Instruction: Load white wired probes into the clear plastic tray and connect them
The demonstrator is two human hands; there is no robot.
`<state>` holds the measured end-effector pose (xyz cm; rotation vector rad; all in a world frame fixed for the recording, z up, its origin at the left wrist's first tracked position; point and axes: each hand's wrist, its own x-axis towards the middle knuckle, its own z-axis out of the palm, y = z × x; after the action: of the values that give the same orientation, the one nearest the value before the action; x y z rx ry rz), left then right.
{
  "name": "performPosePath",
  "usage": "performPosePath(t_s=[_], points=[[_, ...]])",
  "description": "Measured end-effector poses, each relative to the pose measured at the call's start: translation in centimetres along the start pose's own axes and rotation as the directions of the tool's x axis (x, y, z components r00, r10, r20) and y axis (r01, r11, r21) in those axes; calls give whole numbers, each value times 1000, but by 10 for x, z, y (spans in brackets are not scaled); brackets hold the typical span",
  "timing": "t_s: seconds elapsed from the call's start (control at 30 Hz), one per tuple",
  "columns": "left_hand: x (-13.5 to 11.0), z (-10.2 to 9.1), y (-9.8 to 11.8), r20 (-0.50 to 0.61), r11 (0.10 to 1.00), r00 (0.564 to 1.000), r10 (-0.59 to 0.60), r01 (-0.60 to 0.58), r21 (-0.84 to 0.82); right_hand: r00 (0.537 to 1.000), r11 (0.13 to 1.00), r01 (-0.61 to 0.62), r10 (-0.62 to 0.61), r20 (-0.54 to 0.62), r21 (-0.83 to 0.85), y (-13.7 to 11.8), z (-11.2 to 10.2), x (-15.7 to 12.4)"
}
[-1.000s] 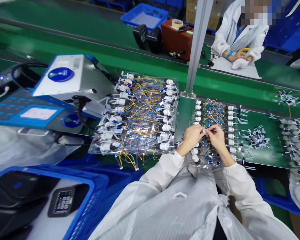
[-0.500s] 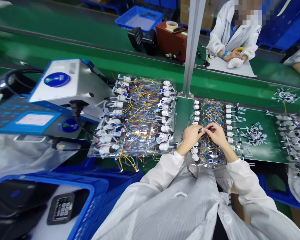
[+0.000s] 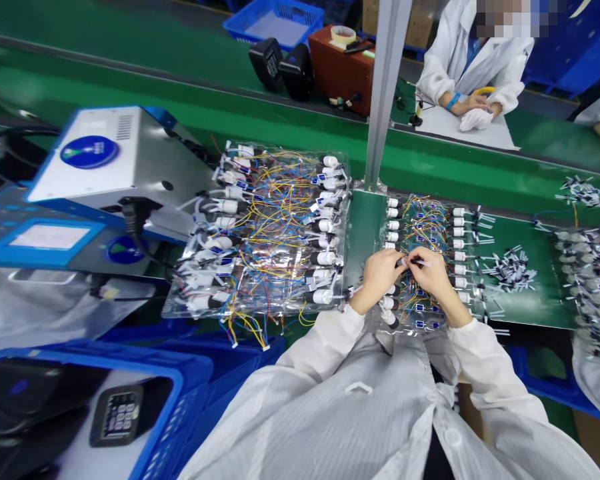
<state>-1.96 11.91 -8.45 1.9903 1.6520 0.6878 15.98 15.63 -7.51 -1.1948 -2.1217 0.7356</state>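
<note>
My left hand (image 3: 379,275) is closed in a pinch on a small dark cylindrical part (image 3: 401,262), its far end partly hidden by fingers. Opposite it, the fingertips of my right hand (image 3: 433,272) pinch a thin white strip (image 3: 423,264) close to that part. Both hands are over a clear plastic tray (image 3: 433,327) holding two columns of white-and-black cylindrical parts (image 3: 459,232). Yellow, blue and red wires (image 3: 420,203) run between the columns, among small blue pieces. A heap of short white and black strips (image 3: 514,269) lies to the right of the tray.
On the left, a wider tray of wired cylinders (image 3: 285,267) stands beside a silver-and-blue machine (image 3: 105,157). A metal post (image 3: 384,93) rises behind my hands. A blue crate (image 3: 180,387) is at lower left. Across the bench, a person (image 3: 473,73) works.
The white strip now shows at my right fingertips, and the right hand has turned slightly. My left hand keeps its pinch. The whole view has shifted a little.
</note>
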Motion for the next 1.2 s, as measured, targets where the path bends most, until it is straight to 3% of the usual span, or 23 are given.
performPosePath(t_s=[0.2,0.3,0.4,0.47,0.53,0.57,0.63,0.73,0.8,0.87,0.9,0.93,1.0,1.07,1.13,1.2], points=[[3,-3,3,-27,999,1000,8,-9,-53,999,1000,25,-25,36,8,-3,-7,5],[-8,-15,13,-209,982,976,65,-99,-158,994,997,65,-60,94,-51,-13,-9,11],[-42,-31,32,-374,954,909,183,-257,-156,978,977,129,-97,186,-168,-34,5,17],[-69,-41,50,-312,894,882,354,-417,-166,965,960,168,-115,234,-222,-51,19,19],[-88,-50,68,-227,791,824,520,-564,-236,956,955,204,-148,251,-213,-63,27,20],[-92,-54,76,-239,765,810,536,-585,-269,954,959,218,-171,248,-180,-67,26,20],[-87,-59,86,-331,790,843,425,-524,-319,956,972,219,-197,217,-84,-66,11,18],[-55,-53,84,-375,874,910,176,-320,-365,993,995,101,-100,60,-8,-45,-40,4],[-29,-40,72,-309,911,943,126,-233,-340,991,998,-64,64,-116,4,-17,-85,-16],[-9,-22,55,-217,963,969,119,-166,-213,905,959,-280,278,-322,39,19,-130,-45],[-2,-14,45,-166,986,981,100,-120,-114,820,917,-396,373,-433,40,38,-150,-61],[2,-8,35,-119,997,990,74,-76,-16,770,887,-460,414,-486,27,56,-166,-78],[6,-1,17,-36,988,998,45,-40,146,728,844,-537,447,-520,-25,90,-187,-108],[7,-1,3,17,969,999,44,-47,243,772,804,-565,436,-463,-186,115,-190,-131],[7,-5,-5,24,955,999,34,-40,294,848,802,-502,383,-366,-324,130,-181,-144],[6,-8,-7,-9,949,1000,-4,7,315,894,797,-430,309,-325,-424,137,-169,-149]])
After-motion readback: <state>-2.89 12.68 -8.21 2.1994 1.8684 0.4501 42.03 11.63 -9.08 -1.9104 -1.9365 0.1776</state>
